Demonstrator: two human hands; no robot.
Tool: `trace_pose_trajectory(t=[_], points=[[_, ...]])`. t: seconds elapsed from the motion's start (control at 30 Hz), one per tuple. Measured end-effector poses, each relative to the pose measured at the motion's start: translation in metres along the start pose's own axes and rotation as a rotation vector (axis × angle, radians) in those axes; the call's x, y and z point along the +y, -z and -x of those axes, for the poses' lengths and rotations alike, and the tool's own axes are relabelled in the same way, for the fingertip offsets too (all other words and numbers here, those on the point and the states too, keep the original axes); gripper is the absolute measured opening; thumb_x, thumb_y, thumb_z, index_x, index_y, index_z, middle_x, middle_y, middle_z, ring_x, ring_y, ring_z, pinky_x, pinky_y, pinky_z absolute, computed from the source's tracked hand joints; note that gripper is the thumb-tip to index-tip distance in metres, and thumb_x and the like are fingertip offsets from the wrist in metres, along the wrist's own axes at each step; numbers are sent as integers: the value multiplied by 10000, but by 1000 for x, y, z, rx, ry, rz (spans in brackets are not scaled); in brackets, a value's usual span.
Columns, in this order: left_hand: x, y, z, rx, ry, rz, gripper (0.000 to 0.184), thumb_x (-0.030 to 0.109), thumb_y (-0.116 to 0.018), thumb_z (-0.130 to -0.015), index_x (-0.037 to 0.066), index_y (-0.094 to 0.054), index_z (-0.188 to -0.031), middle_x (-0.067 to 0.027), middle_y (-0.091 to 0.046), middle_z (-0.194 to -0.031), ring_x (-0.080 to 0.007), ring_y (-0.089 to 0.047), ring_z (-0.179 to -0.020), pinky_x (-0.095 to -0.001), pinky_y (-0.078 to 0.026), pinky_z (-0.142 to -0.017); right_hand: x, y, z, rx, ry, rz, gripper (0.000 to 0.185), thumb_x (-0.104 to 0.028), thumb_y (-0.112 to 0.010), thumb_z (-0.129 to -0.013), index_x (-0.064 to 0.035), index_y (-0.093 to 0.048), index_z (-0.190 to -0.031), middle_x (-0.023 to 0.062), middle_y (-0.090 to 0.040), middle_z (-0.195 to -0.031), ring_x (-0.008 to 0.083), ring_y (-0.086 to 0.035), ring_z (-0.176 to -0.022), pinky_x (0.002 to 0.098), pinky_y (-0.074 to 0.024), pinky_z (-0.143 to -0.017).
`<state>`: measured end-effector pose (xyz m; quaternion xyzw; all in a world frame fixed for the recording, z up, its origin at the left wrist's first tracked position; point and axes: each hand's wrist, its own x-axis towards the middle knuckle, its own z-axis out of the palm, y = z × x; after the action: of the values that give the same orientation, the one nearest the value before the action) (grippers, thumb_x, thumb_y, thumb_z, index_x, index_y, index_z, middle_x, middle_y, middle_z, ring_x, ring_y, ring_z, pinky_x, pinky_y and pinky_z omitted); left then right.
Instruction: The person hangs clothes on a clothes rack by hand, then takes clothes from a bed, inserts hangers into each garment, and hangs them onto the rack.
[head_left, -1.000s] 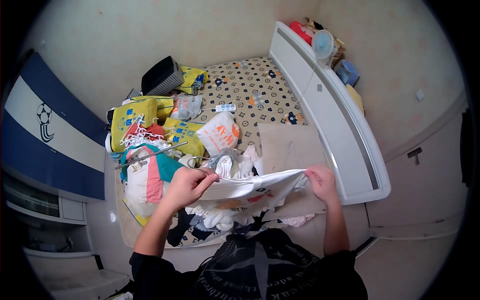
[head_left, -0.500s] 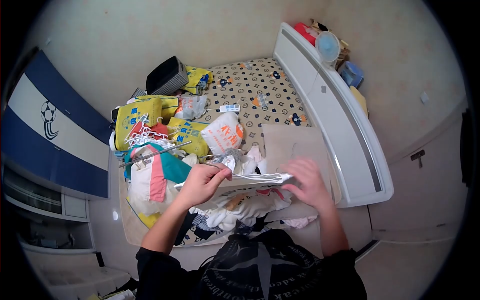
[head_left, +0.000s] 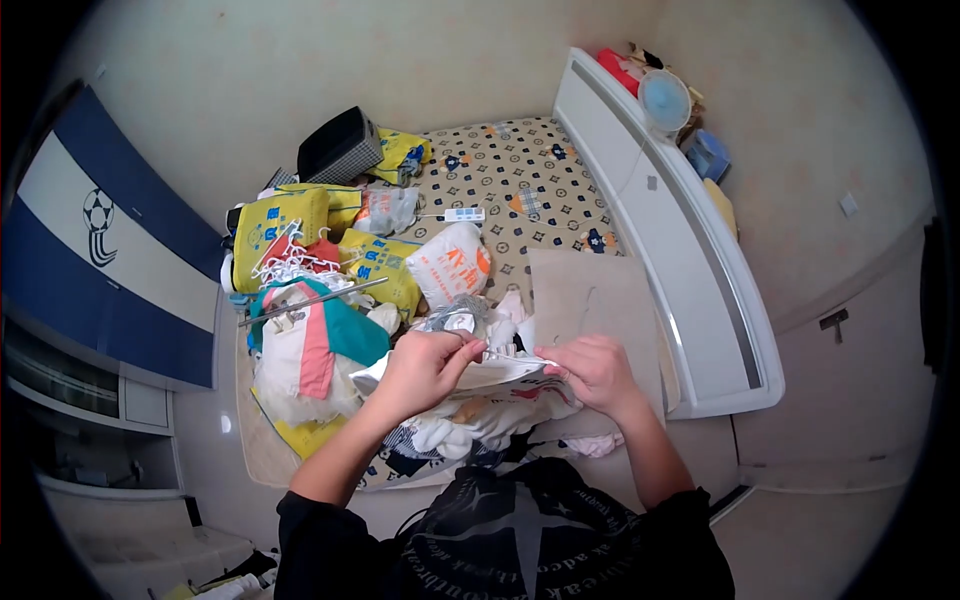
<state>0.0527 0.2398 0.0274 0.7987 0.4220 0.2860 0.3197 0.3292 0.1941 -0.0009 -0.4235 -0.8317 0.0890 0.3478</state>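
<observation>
A white bag (head_left: 500,376) with dark lettering and a pink print hangs between my hands, above a heap of clothes (head_left: 475,432). My left hand (head_left: 425,372) is closed in a pinch at the left part of its top edge. At the right part of that edge, my right hand (head_left: 592,374) pinches the rim, where a thin white cord seems to run. The bag's lower part blends into the white clothes behind it, so its bottom is hard to make out.
Left on the bed lie a white, pink and green garment (head_left: 310,350), a metal rod (head_left: 320,302), white hangers (head_left: 290,262) and yellow bags (head_left: 275,230). A dark basket (head_left: 340,148) and a power strip (head_left: 464,215) are farther back. The white headboard (head_left: 680,240) borders the right.
My right hand has moved left and closed on the bag's edge, nearer my left hand. Between them the edge now sags and bunches instead of lying straight. My left hand has shifted slightly right.
</observation>
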Motion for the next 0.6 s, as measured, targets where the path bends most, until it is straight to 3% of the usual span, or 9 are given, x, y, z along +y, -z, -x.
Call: trace_pose_trajectory(t=[0.07, 0.1, 0.2, 0.23, 0.33, 0.37, 0.47, 0.5, 0.6], points=[[9, 2, 0, -50, 81, -54, 221, 175, -641, -960, 1, -723, -850, -139, -659, -683, -212, -606, -548, -300, -471, -554, -1, -5, -1, -23, -23, 6, 253, -153, -744, -783, -142, -754, -1035, 50, -680, -774, 246, -635, -676, 374, -475, -593], [3, -4, 2, 3, 64, -3, 255, 290, -644, -956, 77, -747, -861, -136, -619, -610, -298, -610, -530, -364, -473, -522, -1, -7, -1, -35, -34, 11, 240, -152, -745, -784, -142, -753, -1024, 51, -679, -772, 248, -636, -677, 375, -478, -594], [-11, -9, 7, 30, 19, 89, 254, 291, -643, -958, 74, -754, -888, -141, -624, -625, -289, -620, -547, -368, -475, -536, 2, -9, 2, -129, -32, 24, 152, -151, -748, -794, -119, -742, -942, 64, -685, -782, 259, -648, -685, 384, -491, -600], [-17, -1, 8, -68, 57, 49, 250, 309, -666, -939, 92, -750, -1029, -148, -680, -758, -285, -664, -668, -351, -504, -588, 2, -14, 5, -55, -34, 14, 119, -147, -743, -800, -110, -734, -912, 69, -683, -773, 265, -650, -679, 384, -492, -595], [-29, 35, 14, -13, -9, 81, 358, 345, -700, -906, 104, -706, -1172, -148, -708, -921, -305, -681, -812, -353, -535, -681, 5, -19, 14, 114, -84, 6, 58, -137, -728, -818, -85, -714, -837, 87, -677, -739, 282, -654, -655, 383, -495, -578], [-42, 50, 20, 12, -138, -92, 479, 383, -723, -878, 105, -659, -1263, -141, -704, -1026, -326, -676, -906, -366, -543, -771, 8, -12, 16, 140, -127, 20, 57, -134, -723, -823, -78, -709, -821, 94, -673, -723, 289, -654, -645, 382, -494, -572], [-68, 69, 36, -225, -148, -173, 450, 389, -713, -886, 78, -676, -1208, -145, -702, -998, -342, -676, -892, -384, -537, -789, 10, 8, 14, 196, -232, 32, 74, -131, -714, -835, -66, -705, -801, 102, -654, -674, 297, -645, -610, 371, -487, -561], [-62, 65, 43, -291, 29, -57, 370, 347, -682, -918, 57, -680, -1148, -160, -694, -960, -347, -670, -870, -389, -525, -749, 9, 14, 11, 210, -265, 33, 79, -131, -712, -839, -64, -705, -800, 104, -647, -658, 298, -641, -598, 366, -484, -558], [-52, 52, 46, -148, 41, 20, 160, 171, -652, -947, 29, -693, -1007, -181, -619, -774, -316, -604, -664, -354, -472, -607, 10, 27, -1, 246, -190, 74, 97, -137, -707, -856, -59, -708, -798, 106, -640, -653, 295, -641, -607, 355, -474, -554]])
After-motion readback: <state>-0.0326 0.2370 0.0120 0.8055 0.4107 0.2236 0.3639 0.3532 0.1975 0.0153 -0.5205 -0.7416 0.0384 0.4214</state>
